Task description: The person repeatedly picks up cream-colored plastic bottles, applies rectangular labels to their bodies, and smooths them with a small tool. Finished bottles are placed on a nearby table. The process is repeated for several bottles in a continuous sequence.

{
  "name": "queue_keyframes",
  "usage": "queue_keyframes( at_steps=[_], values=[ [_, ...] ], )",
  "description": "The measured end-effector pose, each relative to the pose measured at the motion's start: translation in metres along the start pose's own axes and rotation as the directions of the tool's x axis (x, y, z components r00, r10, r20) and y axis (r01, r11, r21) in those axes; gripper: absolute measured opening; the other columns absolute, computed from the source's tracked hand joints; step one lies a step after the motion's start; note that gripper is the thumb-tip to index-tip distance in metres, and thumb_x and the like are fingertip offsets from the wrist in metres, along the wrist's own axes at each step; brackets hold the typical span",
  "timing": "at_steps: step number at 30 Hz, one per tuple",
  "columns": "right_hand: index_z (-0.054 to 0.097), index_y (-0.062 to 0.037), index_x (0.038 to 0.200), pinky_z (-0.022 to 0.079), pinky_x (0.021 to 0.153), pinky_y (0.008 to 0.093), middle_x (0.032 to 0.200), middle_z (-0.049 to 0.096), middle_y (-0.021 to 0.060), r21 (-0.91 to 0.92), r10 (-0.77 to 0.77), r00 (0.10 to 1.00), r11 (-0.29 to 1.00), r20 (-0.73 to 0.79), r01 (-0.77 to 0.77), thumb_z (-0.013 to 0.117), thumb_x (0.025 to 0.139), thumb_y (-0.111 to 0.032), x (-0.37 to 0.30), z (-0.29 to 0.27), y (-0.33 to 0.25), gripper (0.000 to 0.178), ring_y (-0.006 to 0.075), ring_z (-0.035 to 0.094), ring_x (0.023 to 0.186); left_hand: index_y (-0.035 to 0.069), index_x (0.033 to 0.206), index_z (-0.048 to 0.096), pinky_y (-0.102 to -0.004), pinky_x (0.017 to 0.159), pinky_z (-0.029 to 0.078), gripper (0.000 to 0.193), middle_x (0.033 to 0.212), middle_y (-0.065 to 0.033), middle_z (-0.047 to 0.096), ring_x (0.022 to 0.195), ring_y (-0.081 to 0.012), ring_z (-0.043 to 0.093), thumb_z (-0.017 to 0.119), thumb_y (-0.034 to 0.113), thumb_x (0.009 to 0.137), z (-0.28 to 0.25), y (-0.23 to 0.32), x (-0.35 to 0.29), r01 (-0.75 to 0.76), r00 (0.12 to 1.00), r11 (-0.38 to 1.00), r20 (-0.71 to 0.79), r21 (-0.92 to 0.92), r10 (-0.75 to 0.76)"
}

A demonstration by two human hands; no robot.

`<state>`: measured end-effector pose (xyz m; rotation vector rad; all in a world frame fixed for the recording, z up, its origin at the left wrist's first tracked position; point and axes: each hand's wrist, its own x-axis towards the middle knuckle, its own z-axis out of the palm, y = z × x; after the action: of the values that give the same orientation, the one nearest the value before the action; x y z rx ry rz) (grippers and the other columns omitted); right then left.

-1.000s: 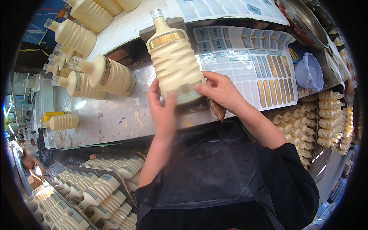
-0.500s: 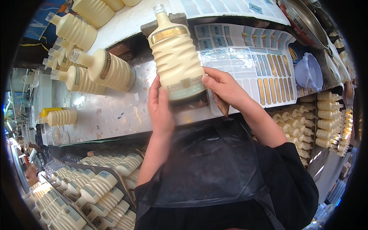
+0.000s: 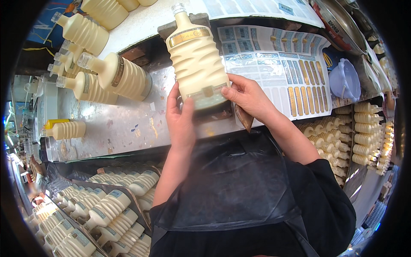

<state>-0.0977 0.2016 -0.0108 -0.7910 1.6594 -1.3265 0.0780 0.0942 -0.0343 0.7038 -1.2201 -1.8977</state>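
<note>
A cream-coloured bottle [image 3: 198, 60] with wavy ridges and a clear neck lies tilted, its neck pointing away from me against a dark block [image 3: 199, 19]. It carries a gold label near the shoulder and a pale one with a small crest near its base. My left hand [image 3: 180, 118] grips the lower left side, thumb on the front. At the lower right side, my right hand [image 3: 251, 99] holds it too, its thumb tip on the right end of the lower label. A brown pointed piece [image 3: 243, 118] shows under my right hand; how it is held is hidden.
Sheets of gold and blue labels [image 3: 274, 70] lie to the right, near a lilac bucket [image 3: 345, 80]. Several cream bottles [image 3: 124, 79] stand at the left on the metal table [image 3: 115, 128]. Trays of bottles [image 3: 107, 210] sit lower left, with stacked bottles [image 3: 366, 135] at far right.
My right thumb has shifted slightly left and down onto the lower label. The left thumb has moved slightly right along the bottle's base. The bottle stays nearly in place.
</note>
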Motion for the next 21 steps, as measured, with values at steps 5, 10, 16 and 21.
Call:
queue_keyframes(
  at_steps=[5, 10, 16, 21],
  values=[
    [0.065, -0.0012, 0.133, 0.051, 0.073, 0.0273, 0.087, 0.068, 0.0045, 0.08, 0.0, 1.0, 0.997, -0.007, 0.001, 0.07, 0.094, -0.027, 0.0016, 0.0014, 0.0068, 0.047, 0.0103, 0.061, 0.079, -0.002, 0.152, 0.039, -0.0357, 0.111, 0.042, 0.059, 0.143, -0.0151, 0.053, 0.129, -0.0204, 0.053, 0.063, 0.011, 0.1, 0.0046, 0.002, 0.0005, 0.0, 1.0, 1.0, -0.013, 0.021, 0.0],
    [0.064, -0.0012, 0.133, 0.052, 0.073, 0.0273, 0.087, 0.068, 0.0046, 0.062, -0.001, 1.0, 0.998, -0.012, 0.002, 0.071, 0.095, -0.027, -0.0001, 0.0015, 0.0037, 0.047, 0.0102, 0.061, 0.079, -0.003, 0.152, 0.038, -0.0352, 0.108, 0.044, 0.059, 0.14, -0.0156, 0.053, 0.126, -0.0199, 0.054, 0.062, 0.01, 0.1, 0.0047, 0.0023, 0.0007, -0.004, 1.0, 1.0, -0.018, 0.022, 0.004],
    [0.064, -0.0013, 0.134, 0.052, 0.073, 0.0272, 0.088, 0.068, 0.0045, 0.119, -0.015, 1.0, 0.993, -0.013, 0.017, 0.071, 0.095, -0.027, 0.0013, 0.0035, 0.0096, 0.048, 0.0102, 0.062, 0.08, -0.003, 0.152, 0.039, -0.0353, 0.109, 0.042, 0.058, 0.141, -0.0154, 0.053, 0.127, -0.02, 0.053, 0.061, 0.011, 0.1, 0.0041, 0.0022, 0.0003, -0.009, 1.0, 1.0, -0.015, 0.023, 0.01],
    [0.052, 0.0048, 0.144, 0.05, 0.09, 0.026, 0.114, 0.071, 0.0086, 0.056, 0.066, 0.995, 0.996, 0.072, -0.07, 0.066, 0.101, -0.024, 0.0008, -0.0021, 0.0034, 0.053, 0.0091, 0.062, 0.101, -0.004, 0.151, 0.04, -0.0359, 0.11, 0.042, 0.058, 0.141, -0.0157, 0.054, 0.128, -0.0207, 0.053, 0.061, 0.01, 0.099, 0.0045, 0.0008, 0.0004, -0.009, 1.0, 0.999, -0.027, 0.035, 0.01]
  ],
)
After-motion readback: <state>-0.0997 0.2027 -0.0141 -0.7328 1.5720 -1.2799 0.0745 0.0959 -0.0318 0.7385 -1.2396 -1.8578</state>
